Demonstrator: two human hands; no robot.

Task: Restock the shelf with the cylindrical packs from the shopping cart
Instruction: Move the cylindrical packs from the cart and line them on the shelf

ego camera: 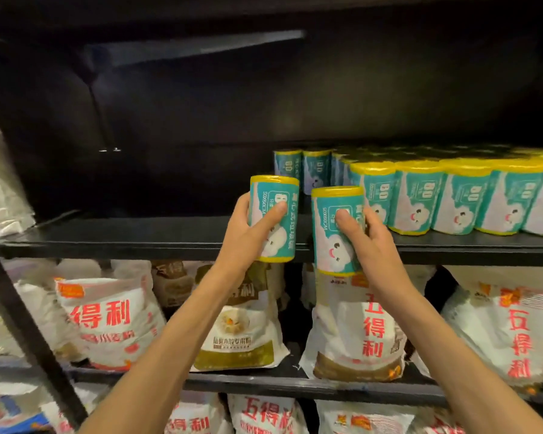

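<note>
Each hand grips one upright teal, yellow-capped cylindrical pack, the left hand (248,233) its pack (274,218) and the right hand (369,242) another (337,230), before the black metal shelf (138,236).

Shelf packs (417,195) read "80" (upside down); flour bags (362,327) below read "五得利".

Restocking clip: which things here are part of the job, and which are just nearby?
Part of the job: pack in left hand; pack in right hand; stocked packs; black shelf.

Just nearby: flour bags on the lower shelves; black upright.
</note>
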